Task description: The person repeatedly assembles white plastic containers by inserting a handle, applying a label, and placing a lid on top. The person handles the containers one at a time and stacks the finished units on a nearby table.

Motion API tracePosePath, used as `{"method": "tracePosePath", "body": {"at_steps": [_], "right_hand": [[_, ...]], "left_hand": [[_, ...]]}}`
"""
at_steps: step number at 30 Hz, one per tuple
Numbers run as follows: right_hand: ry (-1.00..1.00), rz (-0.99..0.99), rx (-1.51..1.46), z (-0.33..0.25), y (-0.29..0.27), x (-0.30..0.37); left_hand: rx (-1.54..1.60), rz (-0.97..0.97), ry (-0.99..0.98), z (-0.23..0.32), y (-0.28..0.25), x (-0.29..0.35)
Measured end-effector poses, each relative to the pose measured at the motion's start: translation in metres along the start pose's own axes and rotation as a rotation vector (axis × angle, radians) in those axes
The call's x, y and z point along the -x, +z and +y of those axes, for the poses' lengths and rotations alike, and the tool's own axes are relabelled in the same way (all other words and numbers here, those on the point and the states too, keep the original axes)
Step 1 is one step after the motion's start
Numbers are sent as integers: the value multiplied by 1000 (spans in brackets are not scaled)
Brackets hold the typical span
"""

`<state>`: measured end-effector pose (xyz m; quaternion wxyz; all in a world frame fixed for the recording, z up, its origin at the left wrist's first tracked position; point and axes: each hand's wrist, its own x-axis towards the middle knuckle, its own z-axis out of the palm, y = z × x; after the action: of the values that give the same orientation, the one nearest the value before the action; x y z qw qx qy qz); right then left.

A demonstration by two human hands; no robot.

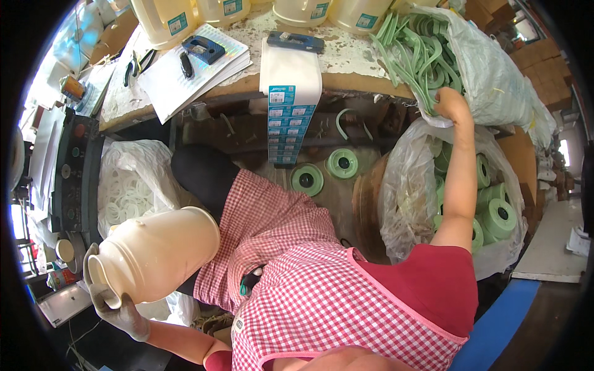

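Note:
My left hand [120,312], in a grey glove, grips the rim of a cream plastic jug body [154,255]. The jug lies tilted on its side over my lap, its narrower open end toward the glove. My right arm stretches out to the far right. There my bare right hand [453,106] is closed at the edge of a heap of curved green plastic handles [424,52], its fingertips partly hidden among them. These handles spill from a white woven sack [489,68] lying on the workbench [346,59].
Several cream jugs [297,12] line the bench's back. A label strip [284,123] hangs off the front edge. A clear bag [402,204] of green lids stands right; two green lids [342,163] lie below the bench. A bag of pale rings [133,191] sits left, beside a black machine [77,167].

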<state>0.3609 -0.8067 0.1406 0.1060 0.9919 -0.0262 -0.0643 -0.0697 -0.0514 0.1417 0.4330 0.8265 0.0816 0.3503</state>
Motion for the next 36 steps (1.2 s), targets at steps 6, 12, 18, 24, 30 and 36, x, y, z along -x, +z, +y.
{"method": "tracePosePath", "body": {"at_steps": [6,12,18,24,30,36], "right_hand": [[-74,183,-75,-45,-76,71],[-451,298,-489,-211,-210,163],[-1083,-816,-1346,-456,-205,104],[-913,-1861,-1595,-609,-145,138],[-950,-1098,-1797,-552,-96,229],[-666,-1313,-2081,-544,-73,233]], "left_hand": [[-81,-70,67,27,27,-12],[227,-176,142,33,65,-11],[1000,-194,-428,30,65,-34],[785,114,-596,50,64,-18],[736,563,-701,52,78,32],[607,638,-718,64,90,20]]}}
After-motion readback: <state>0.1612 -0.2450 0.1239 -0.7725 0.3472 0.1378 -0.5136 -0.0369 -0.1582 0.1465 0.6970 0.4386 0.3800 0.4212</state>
